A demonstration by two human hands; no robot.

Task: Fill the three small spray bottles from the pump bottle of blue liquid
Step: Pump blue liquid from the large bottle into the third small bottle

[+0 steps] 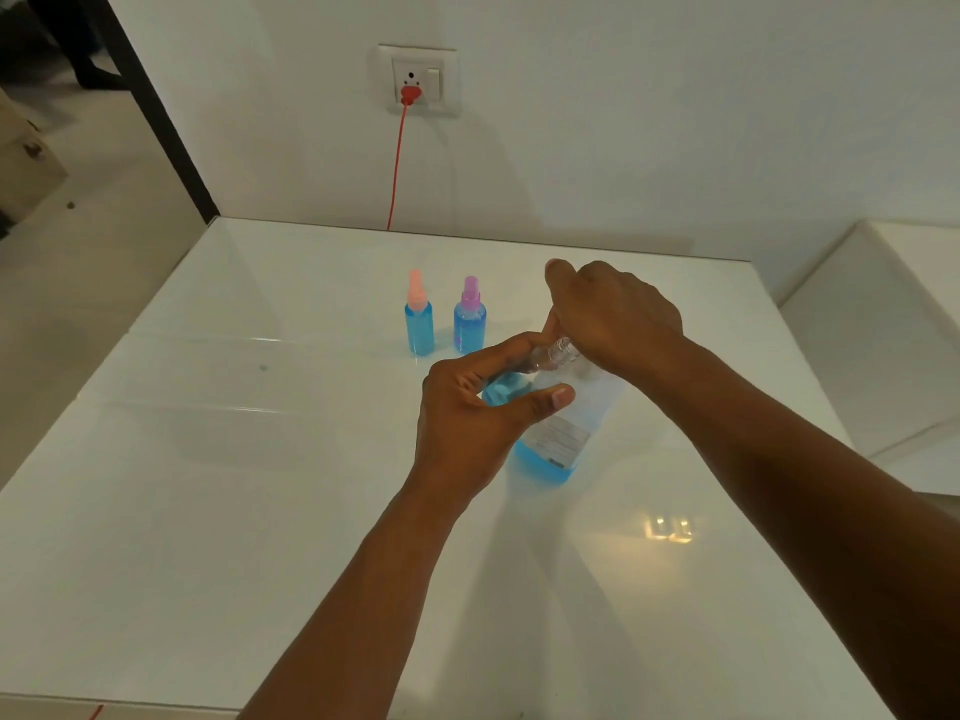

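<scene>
The pump bottle (558,439) stands on the bench (260,459), its top covered by the curled right hand (613,317). A small spray bottle (511,389) is gripped by the left hand (467,413) just beside it; two capped ones (420,319) stand beyond the hands.

A glossy white table (218,459) stands against a white wall (623,96) bearing a socket (418,80).

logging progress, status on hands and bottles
Left hand grips third small bottle. Right hand on pump bottle. Two filled spray bottles behind. Nothing blocking.
</scene>
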